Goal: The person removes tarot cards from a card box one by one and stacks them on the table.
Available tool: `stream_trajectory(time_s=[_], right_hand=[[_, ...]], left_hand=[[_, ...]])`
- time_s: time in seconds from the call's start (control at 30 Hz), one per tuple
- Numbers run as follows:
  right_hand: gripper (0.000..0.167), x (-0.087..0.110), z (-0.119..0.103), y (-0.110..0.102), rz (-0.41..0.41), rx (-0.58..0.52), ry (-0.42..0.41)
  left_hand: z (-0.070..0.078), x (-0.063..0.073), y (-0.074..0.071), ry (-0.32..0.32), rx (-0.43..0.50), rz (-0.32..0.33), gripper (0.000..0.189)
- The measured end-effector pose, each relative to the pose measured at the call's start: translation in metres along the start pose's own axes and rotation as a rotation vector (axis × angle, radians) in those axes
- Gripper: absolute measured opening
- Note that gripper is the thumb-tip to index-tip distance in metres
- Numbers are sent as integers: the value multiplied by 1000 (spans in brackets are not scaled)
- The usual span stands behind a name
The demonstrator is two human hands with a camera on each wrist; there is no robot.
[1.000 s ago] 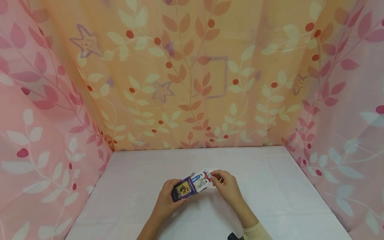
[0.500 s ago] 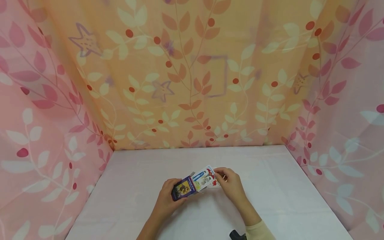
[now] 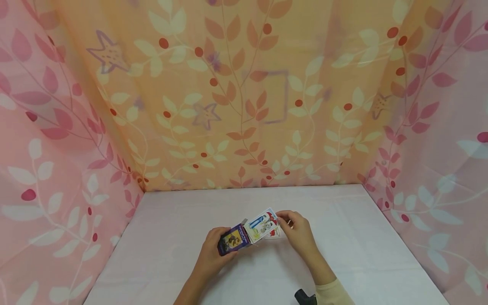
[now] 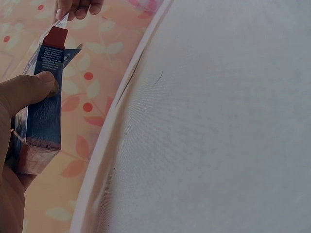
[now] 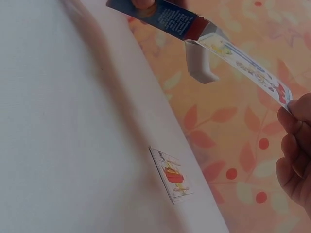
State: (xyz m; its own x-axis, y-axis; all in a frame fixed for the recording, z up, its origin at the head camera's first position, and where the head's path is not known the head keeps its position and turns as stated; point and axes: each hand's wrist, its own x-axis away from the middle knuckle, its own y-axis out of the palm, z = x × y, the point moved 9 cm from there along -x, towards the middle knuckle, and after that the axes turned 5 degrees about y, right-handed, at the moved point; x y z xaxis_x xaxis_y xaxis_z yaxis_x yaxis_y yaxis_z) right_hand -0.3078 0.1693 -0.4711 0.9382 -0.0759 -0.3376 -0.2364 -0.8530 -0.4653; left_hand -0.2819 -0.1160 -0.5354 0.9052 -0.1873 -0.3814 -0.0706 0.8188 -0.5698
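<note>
A small dark blue card box [image 3: 233,240] with a yellow picture is gripped in my left hand [image 3: 212,250], its thumb along one narrow side in the left wrist view. The box's flaps stand open at the end facing right. From that end sticks out a picture card [image 3: 262,225], most of its length outside. My right hand [image 3: 299,233] pinches the card's far corner between thumb and fingers. Beneath, on the white table [image 3: 171,237], lies a small pile of cards [image 5: 173,175], partly hidden by the held card in the head view.
A black object [image 3: 305,297] shows beside the right sleeve at the bottom edge. Patterned curtains [image 3: 244,106] close off the back and both sides of the table.
My right hand has moved right and slightly away, drawing the card further out of the box. The left hand and box have stayed nearly still.
</note>
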Motion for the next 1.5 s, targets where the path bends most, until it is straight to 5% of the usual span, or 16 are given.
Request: stream_trajectory(time_s=[0.97, 1.5], right_hand=[[13, -12, 24, -25, 79, 32, -72], [12, -38, 36, -31, -2, 127, -56]], left_hand=[[-1, -1, 0, 7, -12, 13, 75], [-1, 0, 2, 11, 10, -6, 76]])
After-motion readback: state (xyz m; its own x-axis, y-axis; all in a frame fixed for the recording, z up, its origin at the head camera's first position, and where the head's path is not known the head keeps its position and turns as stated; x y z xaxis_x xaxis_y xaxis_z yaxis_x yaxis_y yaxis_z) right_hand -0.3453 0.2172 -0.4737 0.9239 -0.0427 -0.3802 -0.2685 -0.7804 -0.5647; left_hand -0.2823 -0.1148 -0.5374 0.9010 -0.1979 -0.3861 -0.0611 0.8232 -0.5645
